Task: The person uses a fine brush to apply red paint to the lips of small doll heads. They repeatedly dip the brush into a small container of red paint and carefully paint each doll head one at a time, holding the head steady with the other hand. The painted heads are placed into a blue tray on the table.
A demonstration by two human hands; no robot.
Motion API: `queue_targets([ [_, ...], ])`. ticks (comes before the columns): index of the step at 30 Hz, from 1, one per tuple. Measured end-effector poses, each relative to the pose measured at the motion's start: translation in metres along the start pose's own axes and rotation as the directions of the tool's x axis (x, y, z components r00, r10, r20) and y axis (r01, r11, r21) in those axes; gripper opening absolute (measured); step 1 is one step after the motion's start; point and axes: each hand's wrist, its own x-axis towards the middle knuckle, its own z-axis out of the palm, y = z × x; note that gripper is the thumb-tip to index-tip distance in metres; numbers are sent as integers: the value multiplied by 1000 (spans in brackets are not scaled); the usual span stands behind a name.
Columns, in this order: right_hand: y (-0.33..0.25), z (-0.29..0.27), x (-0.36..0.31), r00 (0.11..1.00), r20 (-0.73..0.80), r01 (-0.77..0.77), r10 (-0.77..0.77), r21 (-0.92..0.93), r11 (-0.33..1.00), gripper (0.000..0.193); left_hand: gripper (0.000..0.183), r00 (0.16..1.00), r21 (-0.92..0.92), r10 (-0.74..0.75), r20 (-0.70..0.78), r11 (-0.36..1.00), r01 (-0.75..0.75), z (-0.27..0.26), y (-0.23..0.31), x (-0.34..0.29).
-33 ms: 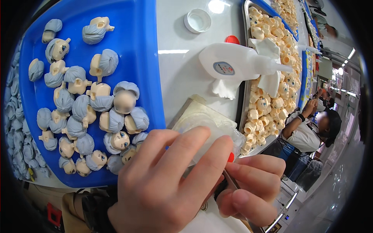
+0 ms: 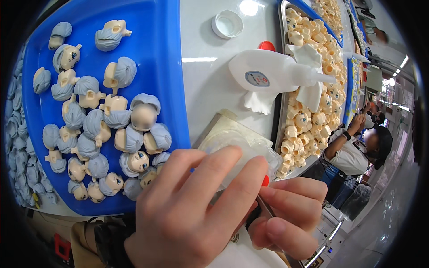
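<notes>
My left hand (image 2: 185,212) is in the lower middle, back upward, its fingers bent forward over a clear plastic dish (image 2: 214,143). Its thumb and whatever it grips are hidden beneath. Close on its right, my right hand (image 2: 290,214) is closed round a thin, dark metal strip-like tool (image 2: 267,207); its full shape is hidden. A small red piece (image 2: 266,181) shows between the fingertips of both hands; I cannot tell which holds it. The dish rests on a pale folded cloth (image 2: 221,121).
At left, a blue tray (image 2: 156,44) holds several doll heads with grey hair (image 2: 119,73). A white squeeze bottle (image 2: 268,71), a round white cup (image 2: 227,24) and a red cap (image 2: 267,45) stand beyond. A metal tray (image 2: 282,27) of doll parts lies right; a co-worker (image 2: 353,152) sits farther off.
</notes>
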Motion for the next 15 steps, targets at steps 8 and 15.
queue_targets([
  [8,4,-12,-7,993,113,-54,36,165,985,28,39,999,-44,-33,-4,999,32,4,2,0],
  [15,-5,-24,2,963,258,-127,74,198,972,32,43,962,14,-182,202,983,183,-19,22,15],
])
